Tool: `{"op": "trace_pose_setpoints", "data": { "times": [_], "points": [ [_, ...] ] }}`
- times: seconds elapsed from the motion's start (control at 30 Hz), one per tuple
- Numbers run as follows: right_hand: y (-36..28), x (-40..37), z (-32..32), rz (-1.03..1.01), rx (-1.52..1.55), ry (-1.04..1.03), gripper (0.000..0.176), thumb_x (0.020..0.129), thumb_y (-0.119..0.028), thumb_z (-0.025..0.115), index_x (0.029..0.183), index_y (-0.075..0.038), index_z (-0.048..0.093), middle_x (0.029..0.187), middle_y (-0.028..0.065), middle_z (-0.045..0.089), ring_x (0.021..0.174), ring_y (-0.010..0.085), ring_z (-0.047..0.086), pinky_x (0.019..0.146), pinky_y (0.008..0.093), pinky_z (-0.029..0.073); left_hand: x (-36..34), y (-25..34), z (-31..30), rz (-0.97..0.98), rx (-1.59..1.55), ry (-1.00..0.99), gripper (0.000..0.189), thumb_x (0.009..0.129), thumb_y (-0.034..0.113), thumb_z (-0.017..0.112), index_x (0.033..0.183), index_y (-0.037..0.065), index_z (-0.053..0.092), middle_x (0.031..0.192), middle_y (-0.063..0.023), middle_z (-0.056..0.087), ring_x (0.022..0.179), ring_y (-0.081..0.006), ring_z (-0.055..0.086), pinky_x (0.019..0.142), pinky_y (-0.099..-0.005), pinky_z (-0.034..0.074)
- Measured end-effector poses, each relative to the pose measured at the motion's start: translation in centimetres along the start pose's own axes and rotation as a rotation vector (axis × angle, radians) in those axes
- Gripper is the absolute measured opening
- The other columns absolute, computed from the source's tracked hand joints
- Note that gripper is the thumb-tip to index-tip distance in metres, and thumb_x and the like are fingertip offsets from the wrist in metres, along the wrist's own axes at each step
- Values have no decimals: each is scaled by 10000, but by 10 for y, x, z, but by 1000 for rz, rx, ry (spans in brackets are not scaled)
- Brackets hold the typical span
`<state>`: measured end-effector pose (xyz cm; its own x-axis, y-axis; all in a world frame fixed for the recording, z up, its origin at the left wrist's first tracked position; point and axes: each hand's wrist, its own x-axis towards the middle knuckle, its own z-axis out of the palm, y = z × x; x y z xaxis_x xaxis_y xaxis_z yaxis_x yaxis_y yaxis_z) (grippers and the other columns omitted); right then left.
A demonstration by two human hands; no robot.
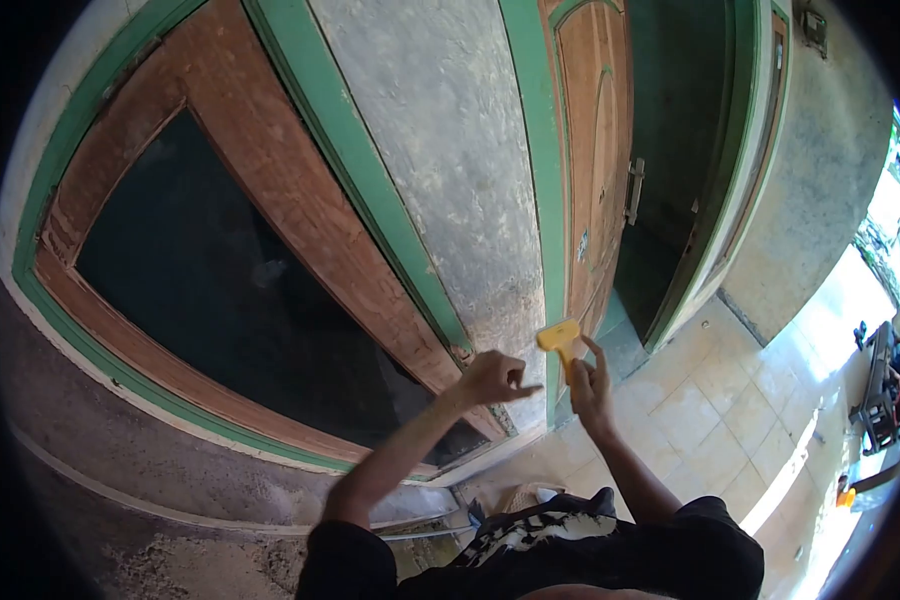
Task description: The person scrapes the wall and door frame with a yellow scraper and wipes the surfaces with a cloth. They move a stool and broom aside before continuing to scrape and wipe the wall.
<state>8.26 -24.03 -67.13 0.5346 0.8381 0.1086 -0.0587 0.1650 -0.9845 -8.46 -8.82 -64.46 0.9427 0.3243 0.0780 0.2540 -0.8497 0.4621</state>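
Observation:
My right hand (592, 392) grips a yellow scraper-like tool (560, 338) by its handle, the wide head pointing up and to the left. To the left of it is my left hand (497, 378), its fingers curled and one finger pointing toward the tool; whether it holds anything small cannot be made out. Both hands are in front of the lower part of a grey plastered wall strip (440, 130). Green frame strips (370, 190) run along both sides of that wall.
A brown wooden window frame (260, 150) with dark glass (220, 270) fills the left. On the right are a carved wooden door (595, 150), an opening behind it, a tiled floor (710, 430) and a dark bench (878, 390) with things on it.

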Motion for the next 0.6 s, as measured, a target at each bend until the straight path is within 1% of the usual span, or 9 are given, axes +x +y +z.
{"op": "trace_pose_setpoints", "data": {
  "times": [0.03, 0.13, 0.2, 0.27, 0.33, 0.47, 0.5, 0.53, 0.6],
  "points": [
    [6, -1, 5, -8, -13, -39, 476, 1049, -73, 475, 1502, -22, 341, 760, 21, 571, 669, 79, 486, 606, 249, 403, -5, 9, 7, -75, -108, 98, 311, 878, 375, 778, 877, 66, 741, 726, -53, 676, 674, -201, 673, 653, -406, 538],
    [15, -7, 31, -102, 21, -99, 433, 1020, -35, 509, 1403, 32, 318, 924, 121, 650, 790, 153, 626, 666, 304, 487, -14, 11, 64, -45, -841, 297, 437, 1032, 365, 609, 1304, 23, 615, 1162, -104, 667, 1078, -188, 633, 925, -346, 500],
    [24, -7, 46, -374, -215, -123, 439, 1014, 12, 503, 1399, 10, 292, 990, 142, 626, 860, 185, 624, 740, 316, 507, -7, 30, 71, -30, -997, 487, 437, 1086, 341, 513, 1352, 0, 576, 1250, -90, 639, 1149, -204, 602, 977, -345, 481],
    [41, -4, 55, -313, -205, -227, 332, 1039, -19, 484, 1323, 2, 314, 1066, 212, 617, 878, 255, 667, 730, 347, 530, -12, 29, 75, -258, -1192, 526, 462, 1105, 380, 451, 1323, 0, 597, 1192, -73, 671, 1105, -143, 632, 958, -279, 495],
    [0, -2, 57, -290, -255, -437, 336, 1051, -52, 469, 1342, -16, 304, 1086, 242, 620, 855, 297, 686, 703, 378, 546, -15, 20, 67, -214, -1324, 551, 451, 1105, 360, 442, 1313, -9, 595, 1113, -71, 689, 1006, -125, 664, 886, -270, 526],
    [-68, 17, 46, -369, -669, -765, 678, 1027, -301, 594, 1528, -83, 193, 1149, 266, 630, 910, 450, 699, 782, 528, 571, -29, 19, 31, -217, -1304, 895, 286, 1082, 264, 509, 1098, 4, 626, 985, -82, 689, 937, -168, 698, 740, -329, 570],
    [-91, 28, 41, -399, -721, -792, 780, 1013, -345, 623, 1579, -109, 141, 1164, 250, 640, 948, 447, 695, 867, 523, 568, -36, 26, 10, -207, -1305, 900, 286, 1082, 264, 509, 1098, 4, 626, 985, -82, 689, 937, -168, 698, 740, -329, 570],
    [-117, 40, 37, -361, -771, -786, 789, 1004, -381, 637, 1579, -97, 177, 1191, 240, 634, 1028, 421, 683, 936, 505, 554, -43, 31, -15, -247, -1155, 789, 251, 1074, 252, 521, 1047, 20, 613, 954, -97, 694, 915, -193, 710, 720, -336, 567],
    [-187, 62, 28, -589, -872, -650, 712, 997, -360, 656, 1552, -70, 315, 1210, 207, 622, 1062, 346, 663, 949, 465, 554, -55, 49, -70, -287, -1007, 692, 225, 1065, 240, 534, 996, 36, 601, 923, -113, 699, 892, -218, 722, 700, -344, 564]
  ]
}}
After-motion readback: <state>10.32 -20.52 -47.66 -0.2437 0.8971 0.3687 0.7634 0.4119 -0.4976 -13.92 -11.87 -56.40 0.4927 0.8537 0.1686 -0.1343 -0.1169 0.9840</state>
